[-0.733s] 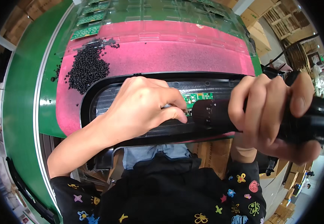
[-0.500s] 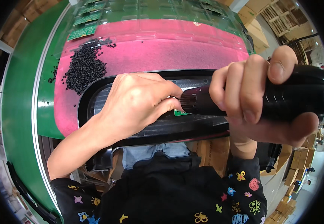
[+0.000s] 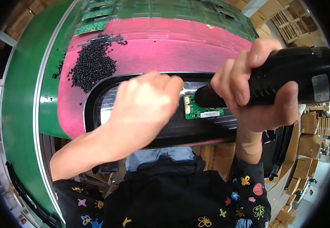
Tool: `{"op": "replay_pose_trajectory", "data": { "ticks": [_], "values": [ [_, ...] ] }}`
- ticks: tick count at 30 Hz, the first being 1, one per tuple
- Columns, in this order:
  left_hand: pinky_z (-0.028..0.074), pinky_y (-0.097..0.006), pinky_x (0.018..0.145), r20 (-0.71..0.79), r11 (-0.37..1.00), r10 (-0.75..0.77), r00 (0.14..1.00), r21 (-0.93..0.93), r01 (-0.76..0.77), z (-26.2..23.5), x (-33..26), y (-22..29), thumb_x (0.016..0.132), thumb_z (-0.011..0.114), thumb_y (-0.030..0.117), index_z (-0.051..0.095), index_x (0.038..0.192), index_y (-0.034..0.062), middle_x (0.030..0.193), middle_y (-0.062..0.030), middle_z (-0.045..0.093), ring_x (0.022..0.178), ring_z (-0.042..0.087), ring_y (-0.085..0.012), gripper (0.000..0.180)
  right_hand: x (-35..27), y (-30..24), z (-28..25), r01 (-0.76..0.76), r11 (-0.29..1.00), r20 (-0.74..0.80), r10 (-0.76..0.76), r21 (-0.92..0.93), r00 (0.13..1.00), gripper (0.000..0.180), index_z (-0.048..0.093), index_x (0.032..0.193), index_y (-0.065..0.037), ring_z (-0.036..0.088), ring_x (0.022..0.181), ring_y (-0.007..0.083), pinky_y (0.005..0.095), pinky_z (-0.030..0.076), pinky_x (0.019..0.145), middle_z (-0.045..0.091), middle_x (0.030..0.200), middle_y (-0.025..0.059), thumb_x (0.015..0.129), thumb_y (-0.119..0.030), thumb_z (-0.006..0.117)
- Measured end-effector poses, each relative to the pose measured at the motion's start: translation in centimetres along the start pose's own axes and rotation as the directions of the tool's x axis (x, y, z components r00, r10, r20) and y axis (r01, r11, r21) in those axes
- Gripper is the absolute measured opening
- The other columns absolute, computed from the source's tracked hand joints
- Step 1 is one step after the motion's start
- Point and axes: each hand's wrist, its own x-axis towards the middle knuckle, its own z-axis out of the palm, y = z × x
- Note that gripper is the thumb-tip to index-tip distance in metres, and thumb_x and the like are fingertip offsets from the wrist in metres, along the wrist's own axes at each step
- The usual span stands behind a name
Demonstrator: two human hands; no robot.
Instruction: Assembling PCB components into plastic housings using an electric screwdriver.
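My right hand (image 3: 262, 89) is wrapped around a black electric screwdriver (image 3: 286, 74). Its nose points left, over a green circuit board (image 3: 206, 109) with white connectors and a white label; the bit itself cannot be made out. The board lies in a long black plastic housing (image 3: 172, 129) with rounded ends. Over the housing's left part, my left hand (image 3: 146, 102) is curled closed, slightly smeared. What its fingers hold, if anything, is hidden.
A heap of small black screws (image 3: 92, 62) lies on the pink mat (image 3: 153, 53), beyond the housing's left end. Clear plastic trays (image 3: 165, 24) with green boards (image 3: 90, 27) stand at the back. Cardboard boxes (image 3: 309, 123) are stacked on the right.
My left hand has drawn back left from the screwdriver's nose, its fingers now curled. The screwdriver has shifted slightly, and more of the board shows.
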Motion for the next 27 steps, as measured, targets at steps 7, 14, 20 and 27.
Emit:
{"op": "replay_pose_trajectory", "data": {
  "ticks": [7, 14, 20, 27],
  "values": [
    [0.046, -0.043, 0.058, -0.006, 0.947, -0.143, 0.990, -0.290, 0.135, 0.3, 0.6, -0.1, 0.084, 0.061, 0.003, 0.057, 0.082, -0.0025, 0.070, -0.0177, 0.057, 0.067, 0.058, -0.0376, 0.006, -0.4, 0.8, -0.9, -0.024, 0.987, -0.025, 0.020, -0.156, 0.999, 0.053, 0.046, 0.099, -0.004, 0.037, 0.041, 0.0107, 0.0270, 0.033, 0.043, 0.042, 0.054, 0.0001, 0.085, -0.055, 0.051],
    [0.047, -0.042, 0.060, 0.141, 0.929, -0.141, 0.980, -0.324, 0.180, 0.6, 0.5, -0.9, 0.084, 0.061, 0.005, 0.059, 0.082, -0.0030, 0.074, -0.0187, 0.059, 0.068, 0.059, -0.0381, 0.009, -0.2, 1.2, -1.0, -0.030, 0.978, 0.009, 0.033, -0.208, 0.999, 0.050, 0.046, 0.099, -0.005, 0.037, 0.041, 0.0105, 0.0261, 0.033, 0.043, 0.042, 0.054, 0.0001, 0.086, -0.052, 0.053],
    [0.048, -0.041, 0.065, 0.202, 0.937, -0.100, 0.974, -0.311, 0.161, 0.5, 0.5, -1.3, 0.080, 0.063, 0.004, 0.062, 0.084, -0.0036, 0.076, -0.0182, 0.061, 0.072, 0.061, -0.0369, 0.008, 0.7, 1.7, -1.2, -0.061, 0.961, 0.111, 0.094, -0.268, 0.989, 0.043, 0.044, 0.095, -0.006, 0.035, 0.041, 0.0096, 0.0245, 0.032, 0.043, 0.041, 0.054, 0.0005, 0.085, -0.046, 0.055],
    [0.050, -0.040, 0.066, 0.207, 0.928, -0.106, 0.973, -0.331, 0.172, 0.9, 0.4, -1.6, 0.079, 0.067, 0.006, 0.065, 0.083, -0.0031, 0.077, -0.0177, 0.063, 0.072, 0.062, -0.0362, 0.010, 0.0, 1.6, -0.4, -0.075, 0.949, 0.034, 0.090, -0.307, 0.995, 0.049, 0.046, 0.103, -0.003, 0.035, 0.041, 0.0100, 0.0247, 0.032, 0.042, 0.040, 0.053, 0.0002, 0.086, -0.048, 0.054]
  ]
}}
